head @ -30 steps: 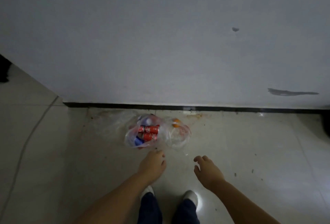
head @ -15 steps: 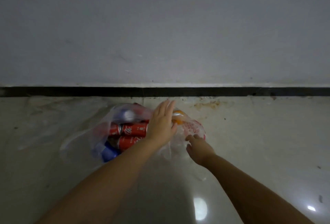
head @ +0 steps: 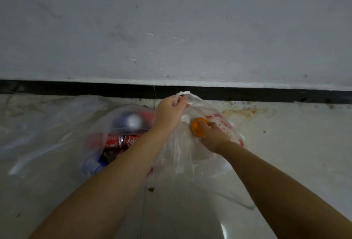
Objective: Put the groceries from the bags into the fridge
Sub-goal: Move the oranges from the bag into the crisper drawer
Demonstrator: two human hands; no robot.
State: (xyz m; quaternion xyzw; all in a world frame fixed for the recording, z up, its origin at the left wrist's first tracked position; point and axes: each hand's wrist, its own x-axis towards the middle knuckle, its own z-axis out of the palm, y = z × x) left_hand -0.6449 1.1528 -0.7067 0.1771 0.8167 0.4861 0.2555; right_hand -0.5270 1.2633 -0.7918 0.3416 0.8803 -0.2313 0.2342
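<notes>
Two bags sit on the floor (head: 190, 210) against the wall, and by the look of things nothing has reached the fridge yet; no fridge is in view at all.

Nearest, both forearms reach forward and down from the bottom of the view. A little further out, the left bag (head: 80, 134), clear plastic, lies slumped open with red cans (head: 122, 141) on their sides inside it, plus a blue can (head: 95, 164) lower down and a blurred blue-and-white one near the top. That bag looks full and untouched.

Just right of it is the right bag (head: 192, 155), thin plastic with red print. The right hand (head: 211, 135) is down in or against it, fingers curled round an orange (head: 198, 129), which seems to be the first item coming out. Whether the hand grips it bare or through the plastic cannot be told. Further on, the left hand (head: 169, 113) pinches the bag's handle (head: 185, 94) and holds it up, keeping the mouth open.

Beyond the hands runs a black skirting strip (head: 266, 94) and then the pale wall (head: 171, 29), with a brownish stain on the floor just right of the bags.

So I judge the task to be at its very start: one orange in hand, every can yet to be lifted, and the carry to the fridge not begun.
</notes>
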